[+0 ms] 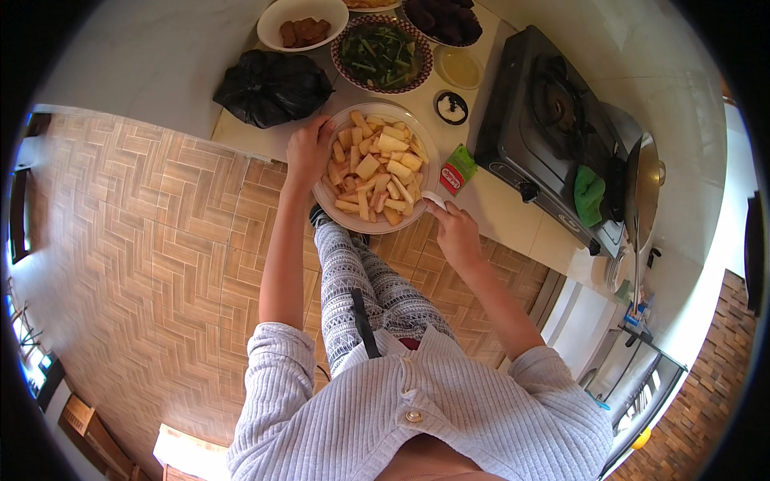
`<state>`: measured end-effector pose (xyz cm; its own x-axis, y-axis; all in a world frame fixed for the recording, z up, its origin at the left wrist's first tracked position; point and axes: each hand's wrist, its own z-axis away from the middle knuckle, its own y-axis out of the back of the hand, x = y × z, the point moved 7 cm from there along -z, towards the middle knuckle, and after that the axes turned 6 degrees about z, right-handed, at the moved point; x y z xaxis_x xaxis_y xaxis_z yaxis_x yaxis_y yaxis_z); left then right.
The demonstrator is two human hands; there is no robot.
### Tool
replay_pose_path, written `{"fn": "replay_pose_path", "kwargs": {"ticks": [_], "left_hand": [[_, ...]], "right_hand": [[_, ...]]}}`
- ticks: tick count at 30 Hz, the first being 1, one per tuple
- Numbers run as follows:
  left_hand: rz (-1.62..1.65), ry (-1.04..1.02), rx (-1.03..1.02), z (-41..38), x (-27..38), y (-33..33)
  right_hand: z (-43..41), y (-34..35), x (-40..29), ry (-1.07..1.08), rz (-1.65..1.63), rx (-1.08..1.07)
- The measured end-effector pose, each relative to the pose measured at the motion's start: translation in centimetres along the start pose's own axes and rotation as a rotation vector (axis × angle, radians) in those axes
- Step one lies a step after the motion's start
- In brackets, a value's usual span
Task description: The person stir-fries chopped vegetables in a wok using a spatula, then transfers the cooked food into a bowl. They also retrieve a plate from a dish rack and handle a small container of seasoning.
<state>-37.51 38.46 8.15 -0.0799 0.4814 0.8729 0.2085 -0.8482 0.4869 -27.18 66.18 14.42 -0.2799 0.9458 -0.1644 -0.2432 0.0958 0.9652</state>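
Observation:
A wide pale plate heaped with cut pale-yellow root vegetable pieces stands at the counter's front edge, its near side reaching past that edge. My left hand grips the plate's left rim. In my right hand is a small white utensil, held at the plate's lower right rim; its kind is hard to tell. A green and red seasoning sachet with writing lies right of the plate. Behind it sits a small black dish of white powder or grains.
A black plastic bag, a bowl of brown pieces, leafy greens in a bowl, dark food on a plate and a dish of yellowish liquid stand behind. At right are a gas stove, green cloth and wok.

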Motion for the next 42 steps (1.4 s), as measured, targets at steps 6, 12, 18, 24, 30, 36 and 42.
{"fn": "replay_pose_path", "kwargs": {"ticks": [6, 12, 18, 24, 30, 36, 42], "left_hand": [[0.037, 0.006, 0.017, 0.3, 0.1, 0.2], [0.037, -0.027, 0.062, 0.7, 0.4, 0.4], [0.055, 0.001, 0.092, 1.4, 0.1, 0.3], [0.062, -0.018, 0.141, 2.0, 0.2, 0.2], [0.094, 0.038, 0.095, 2.3, 0.9, 0.2], [0.113, 0.06, 0.114, 2.5, 0.4, 0.2], [0.097, 0.059, 0.122, 2.8, 0.9, 0.3]], "right_hand": [[-0.4, -0.5, 0.2, -0.058, -0.087, 0.021], [-1.6, -0.6, 0.1, -0.083, -0.165, 0.095], [0.5, -0.6, 0.0, -0.15, -0.121, 0.043], [0.6, -1.1, -1.7, -0.221, -0.1, -0.012], [-0.5, -1.9, -2.6, -0.301, -0.128, -0.039], [-0.9, -1.3, -2.3, -0.278, -0.161, 0.039], [1.8, -0.5, -2.2, -0.357, -0.186, -0.207]]}}
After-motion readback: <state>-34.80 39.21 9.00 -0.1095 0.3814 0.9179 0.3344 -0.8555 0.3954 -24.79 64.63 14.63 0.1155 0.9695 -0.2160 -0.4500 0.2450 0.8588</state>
